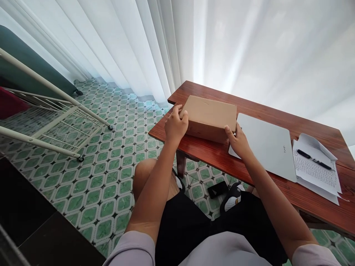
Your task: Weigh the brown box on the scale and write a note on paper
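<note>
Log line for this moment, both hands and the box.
left hand: grips cardboard box left end | right hand: grips right end | box: closed, on wooden table | beside: closed laptop

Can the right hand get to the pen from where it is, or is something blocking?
Probably yes. The right hand is on the box, so it would have to let go first. The pen lies uncovered on the papers, beyond the closed laptop, which is flat and low enough to reach over.
</note>
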A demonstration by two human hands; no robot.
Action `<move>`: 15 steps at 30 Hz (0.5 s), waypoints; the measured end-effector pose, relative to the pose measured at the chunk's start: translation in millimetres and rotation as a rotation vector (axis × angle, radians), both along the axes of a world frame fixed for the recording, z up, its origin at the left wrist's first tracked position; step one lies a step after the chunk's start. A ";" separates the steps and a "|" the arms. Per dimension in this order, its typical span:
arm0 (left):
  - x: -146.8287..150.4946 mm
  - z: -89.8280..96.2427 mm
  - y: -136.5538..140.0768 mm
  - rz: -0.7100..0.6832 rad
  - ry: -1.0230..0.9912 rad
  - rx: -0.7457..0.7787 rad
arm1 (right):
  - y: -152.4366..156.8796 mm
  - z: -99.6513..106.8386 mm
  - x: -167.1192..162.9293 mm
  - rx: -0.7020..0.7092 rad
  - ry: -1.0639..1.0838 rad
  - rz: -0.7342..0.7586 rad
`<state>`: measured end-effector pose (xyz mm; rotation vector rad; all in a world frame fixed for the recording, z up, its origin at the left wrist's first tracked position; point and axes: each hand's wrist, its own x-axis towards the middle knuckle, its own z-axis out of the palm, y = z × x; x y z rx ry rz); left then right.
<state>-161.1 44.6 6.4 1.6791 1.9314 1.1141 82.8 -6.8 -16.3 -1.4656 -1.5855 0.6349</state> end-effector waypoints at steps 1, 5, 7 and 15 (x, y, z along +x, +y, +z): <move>0.0 -0.1 0.2 0.008 0.024 -0.011 | -0.2 0.4 -0.3 -0.006 -0.004 -0.005; 1.6 0.3 0.3 0.029 0.093 -0.036 | -1.5 1.5 -1.9 -0.035 -0.014 -0.025; 3.0 1.5 -0.7 0.029 0.099 -0.038 | -2.7 2.3 -3.6 -0.038 -0.027 -0.028; 8.6 4.9 -5.1 0.054 0.136 -0.025 | -6.1 4.5 -12.5 -0.018 -0.099 -0.063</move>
